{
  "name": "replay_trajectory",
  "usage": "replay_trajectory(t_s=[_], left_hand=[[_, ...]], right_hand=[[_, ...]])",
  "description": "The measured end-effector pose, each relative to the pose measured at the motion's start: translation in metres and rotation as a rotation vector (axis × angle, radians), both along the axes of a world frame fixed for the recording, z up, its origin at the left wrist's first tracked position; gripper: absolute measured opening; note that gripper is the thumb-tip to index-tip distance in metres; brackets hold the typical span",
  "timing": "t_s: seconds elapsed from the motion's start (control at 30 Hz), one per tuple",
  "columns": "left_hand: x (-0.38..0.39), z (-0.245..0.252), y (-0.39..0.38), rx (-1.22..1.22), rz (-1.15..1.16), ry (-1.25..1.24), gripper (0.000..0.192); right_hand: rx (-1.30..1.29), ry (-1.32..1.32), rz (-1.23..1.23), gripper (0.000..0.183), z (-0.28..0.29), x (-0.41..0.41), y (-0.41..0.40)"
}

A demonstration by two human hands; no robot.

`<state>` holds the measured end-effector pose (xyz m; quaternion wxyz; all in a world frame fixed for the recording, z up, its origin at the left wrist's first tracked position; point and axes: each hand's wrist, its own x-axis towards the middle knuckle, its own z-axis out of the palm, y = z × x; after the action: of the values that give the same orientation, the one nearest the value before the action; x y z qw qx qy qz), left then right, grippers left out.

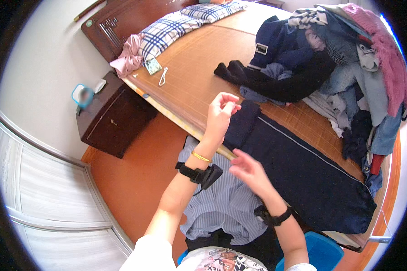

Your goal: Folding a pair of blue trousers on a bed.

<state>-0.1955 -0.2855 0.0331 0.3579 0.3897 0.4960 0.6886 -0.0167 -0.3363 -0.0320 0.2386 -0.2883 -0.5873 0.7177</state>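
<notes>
My left hand (pixel 221 113), fingers loosely curled and nothing visible in them, is over the folded end of dark navy trousers (pixel 291 162). These lie lengthwise along the near bed edge, with thin white piping down one side. My right hand (pixel 249 171) is at the trousers' near side by the mattress edge, fingers apart and slightly blurred; it holds nothing. Below both hands, a blue-and-white striped garment (pixel 220 203) drapes in front of me over my lap. Each wrist wears a black strap with a small device; the left also has a yellow bracelet.
A large heap of clothes (pixel 325 64) covers the bed's right side. Plaid pillows (pixel 171 30) and a pink cloth (pixel 130 56) lie by the wooden headboard (pixel 122 23). A white loop strap (pixel 162 76) rests on the mat. Left is a dark nightstand (pixel 118 115); a blue bin (pixel 320 250) stands lower right.
</notes>
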Motion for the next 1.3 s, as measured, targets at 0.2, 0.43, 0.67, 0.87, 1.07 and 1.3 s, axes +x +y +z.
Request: replay_trajectory(t_s=[0.2, 0.43, 0.67, 0.87, 1.07, 1.3], left_hand=[[0.024, 0.004, 0.01, 0.009, -0.043, -0.025, 0.008], [0.027, -0.01, 0.008, -0.004, -0.037, 0.223, 0.01], [0.014, -0.03, -0.014, 0.216, 0.008, 1.033, 0.004], [0.01, -0.033, -0.019, 0.05, 0.055, 0.706, 0.013], [-0.02, -0.084, -0.032, -0.311, 0.251, 1.005, 0.059], [-0.034, -0.118, -0.016, -0.502, 0.084, 0.944, 0.064]], right_hand=[[-0.259, 0.214, 0.258, 0.053, -0.016, -0.019, -0.06], [-0.386, 0.262, 0.105, 0.027, 0.003, -0.018, -0.058], [-0.508, 0.199, 0.12, 0.034, -0.004, -0.025, -0.079], [-0.064, 0.15, 0.149, 0.033, -0.025, -0.024, -0.062], [0.473, -0.112, 0.095, 0.023, 0.028, -0.014, 0.006], [0.702, -0.289, -0.244, 0.055, -0.019, -0.055, 0.077]])
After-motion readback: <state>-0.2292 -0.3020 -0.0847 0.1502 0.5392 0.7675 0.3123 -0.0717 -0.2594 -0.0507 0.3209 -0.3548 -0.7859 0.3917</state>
